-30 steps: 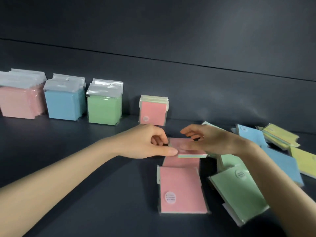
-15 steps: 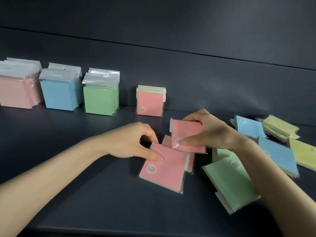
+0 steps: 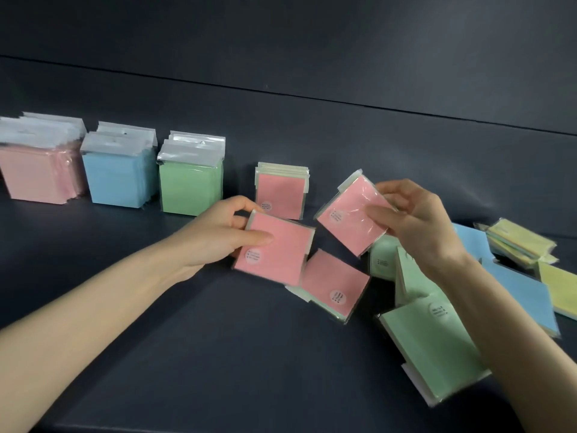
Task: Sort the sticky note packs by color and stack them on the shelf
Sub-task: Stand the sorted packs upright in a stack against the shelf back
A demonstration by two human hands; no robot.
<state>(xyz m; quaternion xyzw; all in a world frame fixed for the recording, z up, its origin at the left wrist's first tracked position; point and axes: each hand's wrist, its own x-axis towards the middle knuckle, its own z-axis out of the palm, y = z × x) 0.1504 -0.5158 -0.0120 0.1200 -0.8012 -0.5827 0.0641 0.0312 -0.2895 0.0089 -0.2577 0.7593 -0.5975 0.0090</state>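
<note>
Shelf [image 3: 187, 354] carries the short pink stack [image 3: 282, 195] upright near its back wall, straight beyond both hands and between them. Nearer to it is the left hand [image 3: 215, 242], thumb and fingers clamped on a pink pack [image 3: 281, 254] held low and tilted just in front of the stack. The right hand [image 3: 418, 226] pinches a second pink pack [image 3: 349, 220], raised just right of the stack with its flat face toward the camera.

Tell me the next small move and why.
Probably bring the two pink packs together: the left hand grips the lower pink pack, the right hand pinches the upper pink pack, not yet stacked. Joined, they could go to the small pink stack behind them.
</note>
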